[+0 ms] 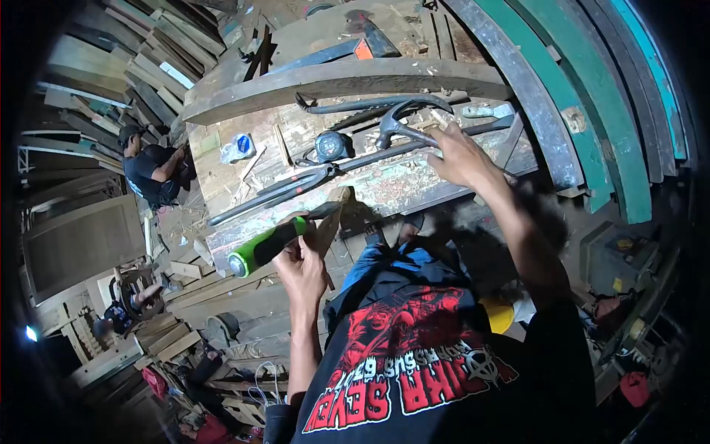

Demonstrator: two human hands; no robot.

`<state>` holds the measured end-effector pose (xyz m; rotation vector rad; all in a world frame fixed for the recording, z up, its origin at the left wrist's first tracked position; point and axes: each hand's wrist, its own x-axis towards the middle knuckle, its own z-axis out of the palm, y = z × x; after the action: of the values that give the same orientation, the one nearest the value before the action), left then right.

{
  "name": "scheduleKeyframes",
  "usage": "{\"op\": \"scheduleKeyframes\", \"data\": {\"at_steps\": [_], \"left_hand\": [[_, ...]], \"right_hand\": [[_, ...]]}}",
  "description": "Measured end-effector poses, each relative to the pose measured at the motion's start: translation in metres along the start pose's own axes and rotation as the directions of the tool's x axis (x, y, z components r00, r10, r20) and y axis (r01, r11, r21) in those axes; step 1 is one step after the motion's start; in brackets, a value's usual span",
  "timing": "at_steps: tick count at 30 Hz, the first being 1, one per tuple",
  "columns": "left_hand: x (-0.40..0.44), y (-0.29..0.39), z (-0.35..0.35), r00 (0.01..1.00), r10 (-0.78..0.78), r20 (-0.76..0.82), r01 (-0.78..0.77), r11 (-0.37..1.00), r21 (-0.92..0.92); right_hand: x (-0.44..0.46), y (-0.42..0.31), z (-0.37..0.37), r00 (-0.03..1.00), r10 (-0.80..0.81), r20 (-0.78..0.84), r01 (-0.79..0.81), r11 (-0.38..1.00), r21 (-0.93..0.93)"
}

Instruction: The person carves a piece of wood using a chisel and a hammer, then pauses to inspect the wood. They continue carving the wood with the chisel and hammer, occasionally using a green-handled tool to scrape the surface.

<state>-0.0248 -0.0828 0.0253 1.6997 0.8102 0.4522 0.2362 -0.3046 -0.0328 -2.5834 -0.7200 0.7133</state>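
My left hand (299, 268) is closed around a green-and-black handled chisel (259, 250), with its dark blade toward the bench. A narrow piece of wood (325, 228) lies along the blade, apparently in the same hand. Over the bench's right side, my right hand (460, 159) grips the handle of a claw hammer (390, 127), whose head is just beyond my fingers. Near the hammer are a dark pry bar (362, 103), a tape measure (333, 146) and a long metal bar clamp (296, 186).
Wood shavings cover the workbench (392, 181). A curved timber (347, 78) spans it, with a blue square (318, 55) behind. Green curved boards (547, 96) stand at right. One person (151, 166) sits at left; another (122, 314) is lower left. Stacked planks (148, 52) fill the far left.
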Motion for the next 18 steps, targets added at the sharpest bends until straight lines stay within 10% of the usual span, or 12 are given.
{"op": "scheduleKeyframes", "data": {"at_steps": [18], "left_hand": [[0.02,0.003,-0.031,0.979,-0.001,0.205,-0.02,0.995,0.101]], "right_hand": [[0.001,-0.016,0.032,0.983,0.124,-0.138,-0.133,0.989,-0.057]]}}
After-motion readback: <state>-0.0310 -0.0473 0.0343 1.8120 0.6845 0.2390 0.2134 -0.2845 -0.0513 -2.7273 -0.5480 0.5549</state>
